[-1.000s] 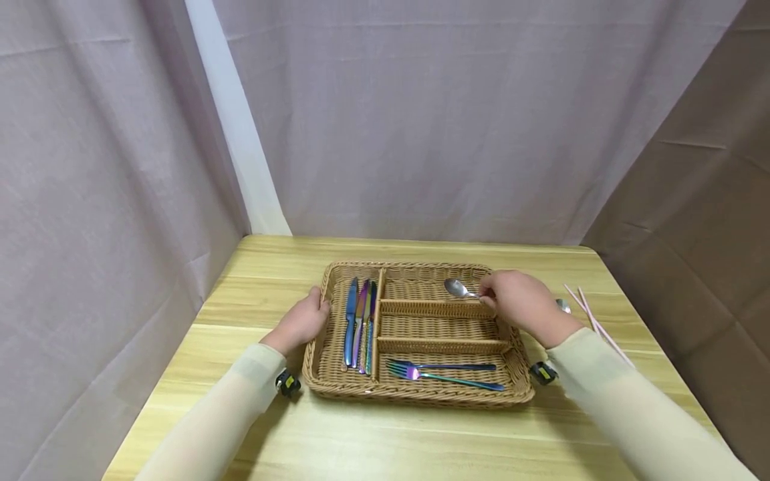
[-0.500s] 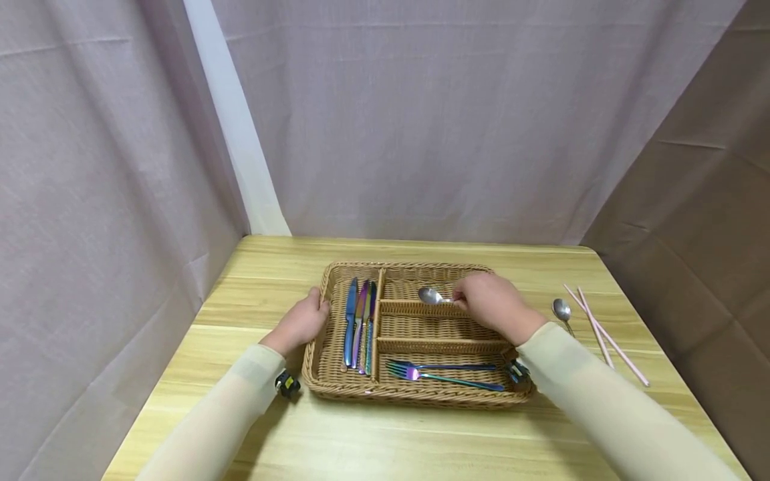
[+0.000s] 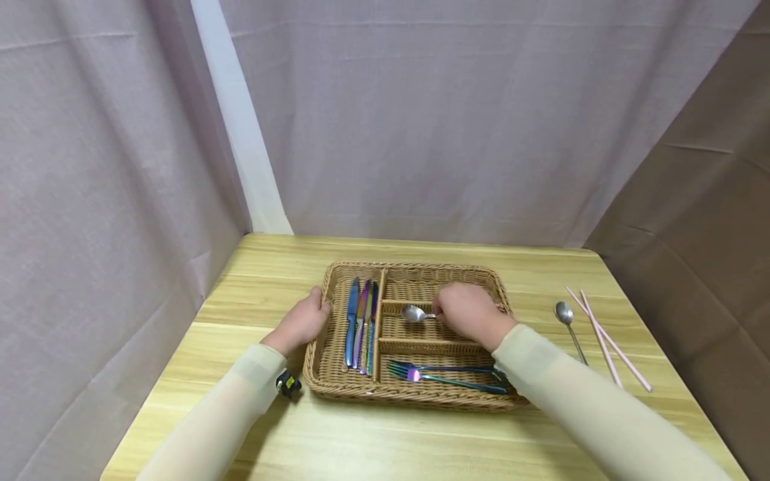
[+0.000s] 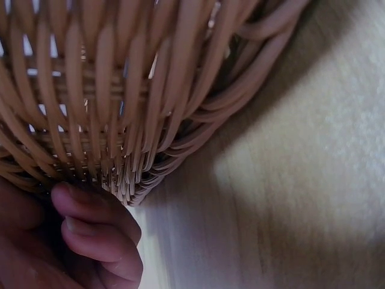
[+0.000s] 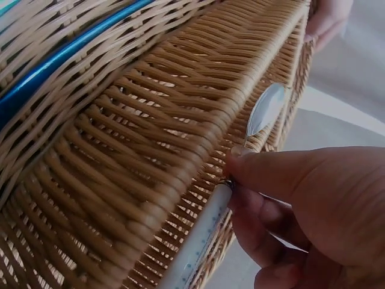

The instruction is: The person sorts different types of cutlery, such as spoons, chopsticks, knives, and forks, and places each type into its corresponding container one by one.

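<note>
A tan wicker cutlery tray [image 3: 415, 399] lies on the table, divided into compartments. My left hand [image 3: 303, 319] grips its left side, thumb over the rim; in the left wrist view curled fingers [image 4: 99, 232] lie against the woven wall. With thumb and fingers my right hand [image 3: 469, 310] pinches a spoon [image 3: 414, 313] near the neck, over the middle compartment. The spoon's bowl points left, and the right wrist view shows its white handle with blue dots [image 5: 198, 238]. Several knives [image 3: 361, 327] lie in the left compartment. Forks [image 3: 442, 377] lie in the front one, partly under my right sleeve.
To the tray's right, another spoon [image 3: 564, 312] lies on the wooden table [image 3: 337, 441], beside a pair of pink chopsticks [image 3: 607, 337] that cross. Low dividers [image 3: 433, 345] stand between the compartments. Grey curtains [image 3: 421, 133] hang behind and at the left, a brown one at the right.
My right hand has carried the spoon left and nearer to me, from over the back compartment to the middle one. The table spoon and chopsticks show more fully. My left hand stays put.
</note>
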A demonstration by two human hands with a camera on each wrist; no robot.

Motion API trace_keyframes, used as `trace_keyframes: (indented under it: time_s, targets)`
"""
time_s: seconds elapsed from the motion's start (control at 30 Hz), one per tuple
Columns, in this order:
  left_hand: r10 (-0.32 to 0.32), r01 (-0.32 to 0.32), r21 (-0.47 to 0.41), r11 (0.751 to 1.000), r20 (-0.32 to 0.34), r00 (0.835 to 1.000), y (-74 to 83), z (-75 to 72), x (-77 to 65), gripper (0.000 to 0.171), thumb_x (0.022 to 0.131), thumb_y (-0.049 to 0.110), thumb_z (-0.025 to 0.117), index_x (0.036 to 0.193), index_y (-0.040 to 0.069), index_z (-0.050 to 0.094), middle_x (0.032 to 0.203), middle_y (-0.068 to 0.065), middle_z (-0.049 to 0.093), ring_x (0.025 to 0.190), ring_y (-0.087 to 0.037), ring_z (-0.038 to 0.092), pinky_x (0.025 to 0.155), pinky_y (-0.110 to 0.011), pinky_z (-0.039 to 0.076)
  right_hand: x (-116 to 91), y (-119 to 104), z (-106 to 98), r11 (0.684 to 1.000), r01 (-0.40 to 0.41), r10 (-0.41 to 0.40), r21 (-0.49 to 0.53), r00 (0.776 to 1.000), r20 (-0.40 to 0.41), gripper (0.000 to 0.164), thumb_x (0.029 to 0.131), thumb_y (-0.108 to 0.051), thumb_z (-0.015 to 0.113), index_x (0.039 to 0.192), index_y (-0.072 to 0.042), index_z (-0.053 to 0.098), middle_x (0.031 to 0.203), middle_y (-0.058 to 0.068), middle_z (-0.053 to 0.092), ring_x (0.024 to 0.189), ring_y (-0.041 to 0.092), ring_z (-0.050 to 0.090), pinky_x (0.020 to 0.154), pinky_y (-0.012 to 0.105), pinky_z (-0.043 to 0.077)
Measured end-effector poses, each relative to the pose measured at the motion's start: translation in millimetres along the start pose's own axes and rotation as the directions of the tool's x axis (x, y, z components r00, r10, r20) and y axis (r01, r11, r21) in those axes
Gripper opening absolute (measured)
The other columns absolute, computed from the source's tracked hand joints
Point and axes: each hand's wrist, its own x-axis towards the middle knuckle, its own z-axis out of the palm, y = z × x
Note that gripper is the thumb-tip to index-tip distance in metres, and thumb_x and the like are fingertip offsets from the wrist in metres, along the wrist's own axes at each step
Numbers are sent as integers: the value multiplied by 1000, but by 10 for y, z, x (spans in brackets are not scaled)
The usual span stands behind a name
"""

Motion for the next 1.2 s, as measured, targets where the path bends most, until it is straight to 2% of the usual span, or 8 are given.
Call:
trace_keyframes:
  time_s: [0.17,0.3,0.43,0.6,0.77,1.0,1.07,1.2]
  targets:
    - [-8,8,-7,1000,8,1000,-7,0,1,47,118,30,38,151,-3,39,136,-34,64,120,-44,69,102,-59,59,57,-35,47,1000,1,-1,-6,1000,29,35,96,1,73,67,-17,62,67,-4,59,59,13,50,51,32,48]
    - [-9,9,-4,1000,7,1000,6,-5,-3,50,118,30,38,154,-4,37,140,-36,62,124,-47,68,105,-60,57,83,-49,83,998,19,-18,-60,1000,20,29,94,-2,77,71,-16,67,69,-3,63,61,14,54,54,35,55]
    - [-6,6,9,1000,2,1000,4,-4,0,49,118,30,38,153,-4,38,138,-35,63,124,-46,68,106,-61,56,101,-57,126,994,43,-42,-100,999,19,30,93,-3,79,70,-16,64,69,-3,62,62,15,57,57,38,58]
    - [-6,6,5,1000,7,1000,6,-5,4,46,118,30,38,150,-3,40,134,-33,65,116,-42,70,100,-58,60,125,-67,162,995,26,-19,-100,997,68,31,95,-1,74,71,-15,62,70,-1,63,63,17,61,58,40,60]
    - [-11,11,9,1000,4,1000,23,-19,-10,48,118,30,38,152,-4,38,137,-35,64,122,-45,69,104,-60,57,165,-80,203,988,26,-11,-152,995,100,29,98,2,68,74,-14,65,73,2,67,63,18,64,56,40,61]
    - [-17,17,-1,1000,13,1000,48,-25,-19,51,119,30,38,156,-4,36,138,-34,63,121,-43,69,103,-59,58,177,-137,200,970,68,-38,-233,991,130,18,101,3,70,87,-9,73,83,7,72,71,23,71,60,41,64]
    - [-20,20,-12,1000,22,1000,45,-20,-20,50,119,29,37,155,-5,37,134,-33,64,116,-42,71,98,-57,61,172,-151,196,967,65,-33,-246,990,134,17,101,3,71,88,-8,73,84,7,73,73,24,71,61,42,64]
    - [-18,18,-5,1000,19,1000,37,-11,-23,49,119,29,37,154,-5,37,134,-34,65,115,-42,71,97,-57,62,169,-180,206,971,49,-11,-236,988,157,17,102,3,70,89,-8,73,83,7,72,71,24,70,60,41,64]
